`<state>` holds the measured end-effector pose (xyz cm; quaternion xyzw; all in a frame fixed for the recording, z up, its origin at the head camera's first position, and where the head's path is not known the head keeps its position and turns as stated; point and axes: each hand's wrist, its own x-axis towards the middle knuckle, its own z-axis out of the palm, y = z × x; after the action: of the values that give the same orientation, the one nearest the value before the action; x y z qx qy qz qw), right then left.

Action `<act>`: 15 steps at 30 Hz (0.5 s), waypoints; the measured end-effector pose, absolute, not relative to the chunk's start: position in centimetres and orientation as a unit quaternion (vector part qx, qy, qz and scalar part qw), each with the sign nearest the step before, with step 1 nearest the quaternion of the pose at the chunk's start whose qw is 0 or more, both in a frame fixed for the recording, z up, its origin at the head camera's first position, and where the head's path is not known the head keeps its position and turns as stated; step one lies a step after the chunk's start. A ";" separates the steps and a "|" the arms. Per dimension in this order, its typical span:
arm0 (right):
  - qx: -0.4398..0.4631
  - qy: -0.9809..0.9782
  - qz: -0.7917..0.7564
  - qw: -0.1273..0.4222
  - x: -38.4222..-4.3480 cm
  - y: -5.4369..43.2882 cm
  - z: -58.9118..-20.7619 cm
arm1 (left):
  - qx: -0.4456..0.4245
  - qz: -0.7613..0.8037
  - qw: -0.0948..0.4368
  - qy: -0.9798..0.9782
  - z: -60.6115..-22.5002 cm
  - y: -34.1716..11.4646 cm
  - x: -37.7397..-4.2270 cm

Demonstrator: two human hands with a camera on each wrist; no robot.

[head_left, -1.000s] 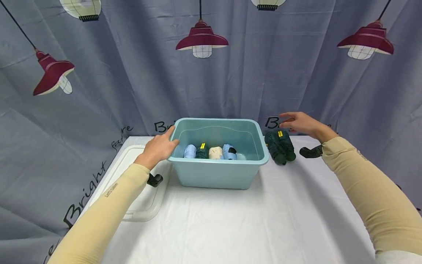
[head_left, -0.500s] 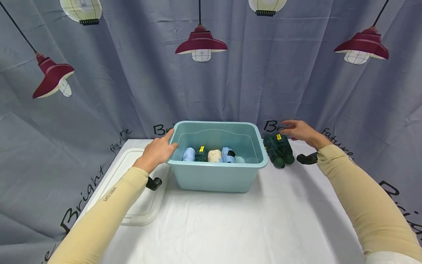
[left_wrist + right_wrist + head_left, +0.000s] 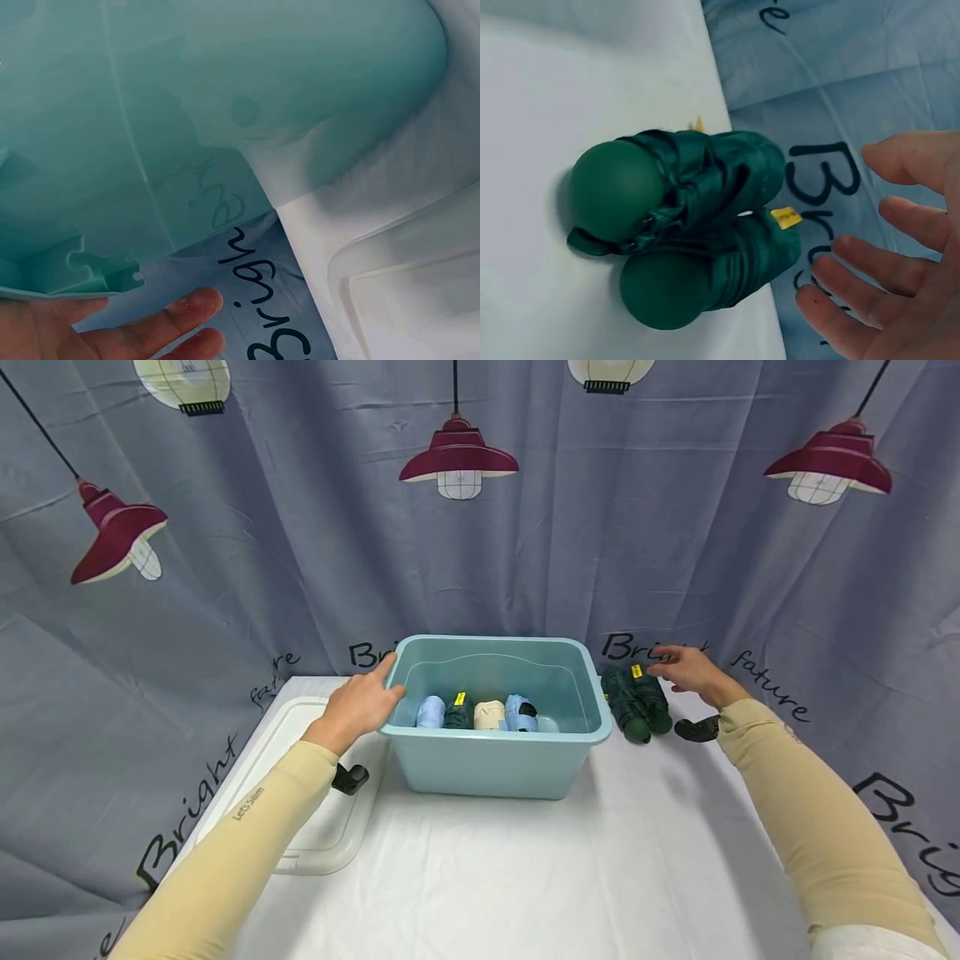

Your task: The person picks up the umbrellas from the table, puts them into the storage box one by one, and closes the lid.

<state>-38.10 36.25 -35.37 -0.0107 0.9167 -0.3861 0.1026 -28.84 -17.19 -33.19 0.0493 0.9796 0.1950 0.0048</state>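
My left hand (image 3: 358, 706) rests at the left rim of a light blue-green plastic tub (image 3: 487, 764), with its fingers stretched out. In the left wrist view, fingers (image 3: 196, 306) reach out past the tub's rim. My right hand (image 3: 697, 675) hovers by the far ends of two dark green folded umbrellas (image 3: 628, 703), which lie side by side to the right of the tub. Seen from the right wrist, its fingers (image 3: 874, 262) are spread and apart from the umbrellas, which have rounded ends and a yellow tag (image 3: 786, 217).
Inside the tub lie a light blue bundle (image 3: 431, 712), a dark green one (image 3: 458, 713), a cream one (image 3: 490, 716) and another blue one (image 3: 521, 713). A white lid (image 3: 322, 835) lies left on the white-covered table (image 3: 525, 877). A grey curtain (image 3: 570, 552) hangs behind.
My right hand has come down and slightly closer to the far end of the green umbrellas. The left hand stays at the tub's rim. The head view has shifted slightly.
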 end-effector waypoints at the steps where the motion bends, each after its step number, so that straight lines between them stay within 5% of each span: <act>1: -0.009 0.916 -0.387 0.102 -38.2 36.3 -35.5 | 0.049 0.194 0.003 0.980 -33.1 -17.2 -28.9; 15: 0.018 0.942 -0.323 0.091 -38.9 36.4 -38.1 | 0.041 0.183 0.013 0.982 -32.9 -16.9 -28.8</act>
<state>-38.90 36.39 -38.07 0.0183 0.9417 -0.3234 0.0913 -28.83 -16.89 -32.86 0.0407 0.9822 0.1832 0.0125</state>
